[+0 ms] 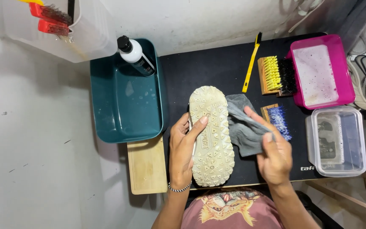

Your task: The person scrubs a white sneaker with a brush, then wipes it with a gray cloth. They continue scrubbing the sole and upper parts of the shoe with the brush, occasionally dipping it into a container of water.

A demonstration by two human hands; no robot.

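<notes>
Gripping the cream shoe sole-up at frame centre, the left hand steadies it, long axis running top to bottom above the black counter. The right hand pinches a grey cloth against the shoe's right edge.

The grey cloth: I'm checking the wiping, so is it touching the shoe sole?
Touching. The head view shows the grey cloth, held in the right hand, pressed against the edge of the shoe sole.
</notes>
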